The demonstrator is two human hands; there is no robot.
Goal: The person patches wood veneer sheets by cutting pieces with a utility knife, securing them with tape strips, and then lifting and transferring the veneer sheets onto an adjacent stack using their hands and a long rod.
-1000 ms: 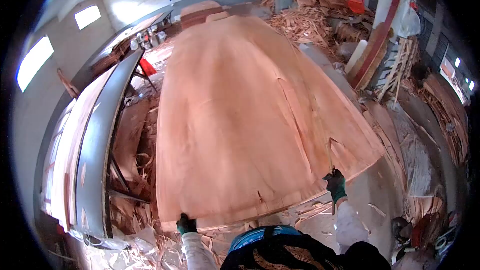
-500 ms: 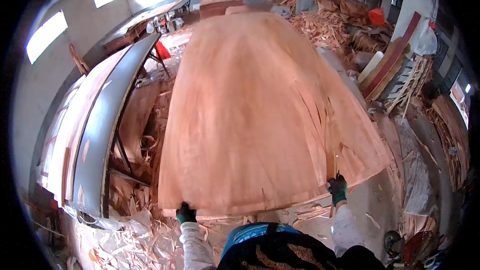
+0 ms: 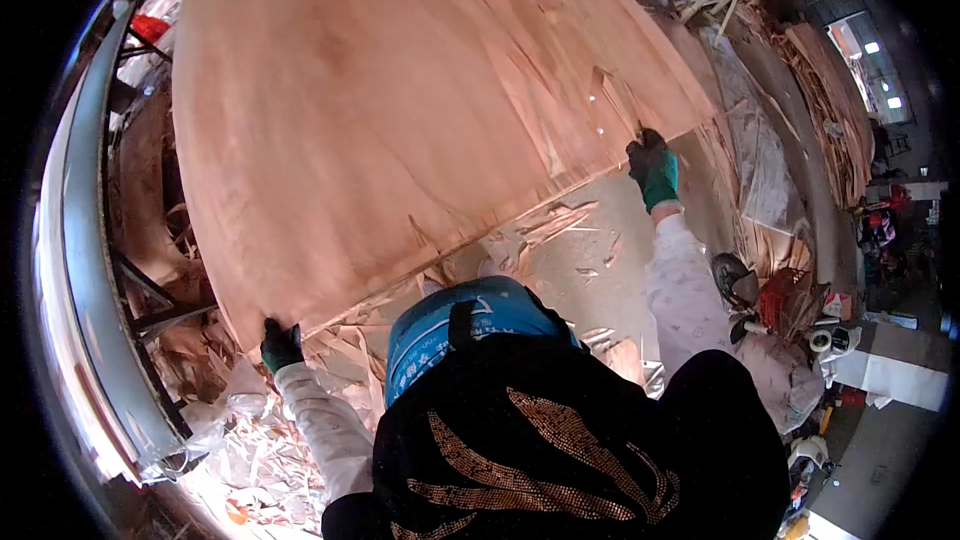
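Observation:
A broad reddish wood veneer sheet (image 3: 380,110) spreads out in front of me, with several splits and a torn patch near its right end. My left hand (image 3: 281,344), in a dark green and black glove, is closed on the near left corner. At the near right edge my right hand (image 3: 653,168), gloved the same way, is closed on the sheet. Something thin shows by the right fingertips, too small to name. Both hands' fingers are partly hidden by the gloves and the sheet's edge.
Left stands a long grey-topped table (image 3: 85,230) on dark metal legs. Veneer scraps (image 3: 265,460) litter the floor around my feet. To the right lie plastic sheeting (image 3: 765,170) and a stack of veneer strips (image 3: 825,100). A wheel (image 3: 735,280) stands at lower right.
My view has tilted down and turned right. The sheet now sits slanted in view, its right edge higher than its left. Both hands stay closed on its near edge.

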